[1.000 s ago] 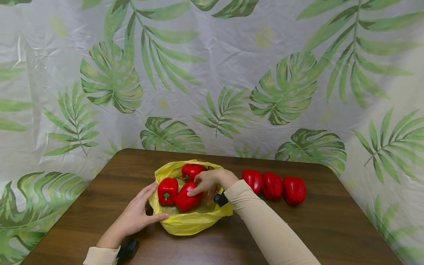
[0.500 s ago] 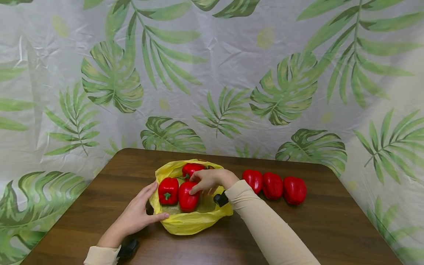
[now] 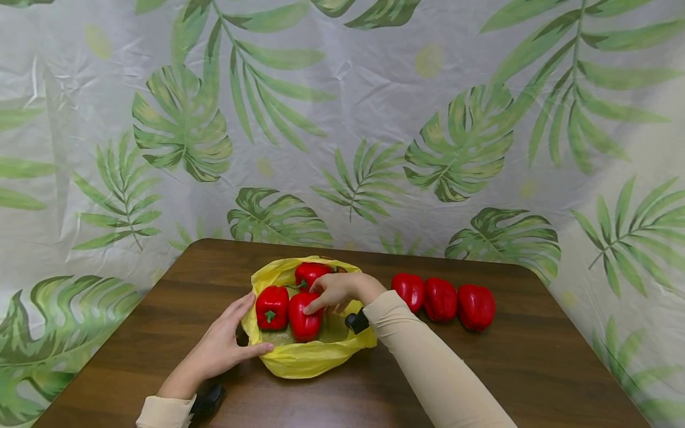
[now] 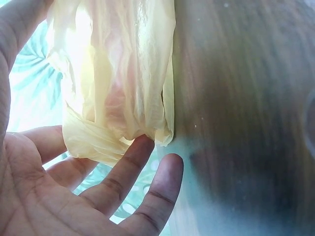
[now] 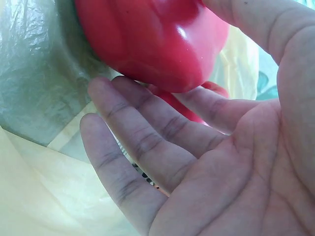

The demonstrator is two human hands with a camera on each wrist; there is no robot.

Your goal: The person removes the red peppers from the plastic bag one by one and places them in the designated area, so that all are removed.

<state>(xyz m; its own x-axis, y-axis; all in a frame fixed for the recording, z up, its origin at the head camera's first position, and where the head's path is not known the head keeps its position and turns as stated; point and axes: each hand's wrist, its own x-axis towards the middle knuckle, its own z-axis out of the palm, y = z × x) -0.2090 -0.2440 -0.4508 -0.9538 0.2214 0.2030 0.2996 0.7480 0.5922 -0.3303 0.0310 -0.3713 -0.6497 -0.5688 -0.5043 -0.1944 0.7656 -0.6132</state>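
A yellow plastic bag (image 3: 307, 362) stands with its mouth spread wide, and three red bell peppers lie inside it. My left hand (image 3: 225, 342) holds the bag at its left side, thumb along the front rim; in the left wrist view the thin plastic (image 4: 118, 73) hangs between thumb and fingers. Reaching into the bag, my right hand (image 3: 339, 291) grips the middle bell pepper (image 3: 304, 324), its thumb on the near face and its fingers behind. Another bell pepper (image 3: 272, 309) sits to the left with its green stem facing me. The third bell pepper (image 3: 311, 274) lies farther back.
Three more red bell peppers stand in a row right of the bag, the outermost bell pepper (image 3: 476, 307) farthest right. All this is on a dark brown wooden table (image 3: 535, 368). Behind it hangs a leaf-patterned curtain (image 3: 369, 107).
My right hand has turned the middle bell pepper from a slant to nearly upright in the bag, drawing it slightly away from the left one. My left hand stays at the bag's side.
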